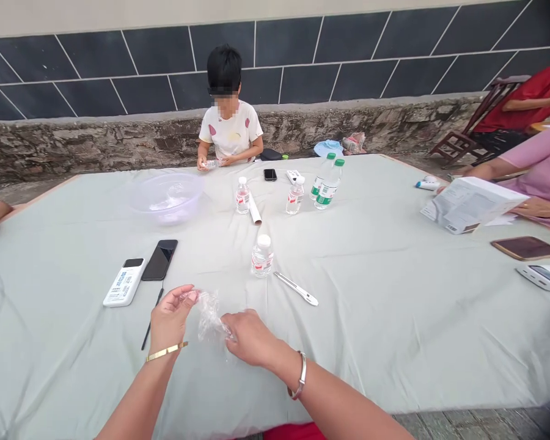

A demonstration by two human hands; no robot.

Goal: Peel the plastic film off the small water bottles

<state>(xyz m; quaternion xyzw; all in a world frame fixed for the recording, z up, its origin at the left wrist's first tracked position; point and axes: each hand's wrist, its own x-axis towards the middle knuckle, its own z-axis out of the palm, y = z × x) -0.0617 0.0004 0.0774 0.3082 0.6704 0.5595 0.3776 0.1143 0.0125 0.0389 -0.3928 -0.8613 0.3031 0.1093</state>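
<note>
Crumpled clear plastic film stretches between my two hands, just above the table's near side. My left hand pinches its upper left end, where something pinkish shows at the fingertips. The fingers of my right hand are closed on the film's lower right end. A small water bottle with a white cap stands beyond my hands. To its right lies a white utility knife. A thin black stick rests beside my left wrist.
A white power bank and a black phone lie at left. Behind them stands a translucent purple basin. Several more bottles stand farther back, near a cardboard tube. One person sits opposite; another at right holds a white box.
</note>
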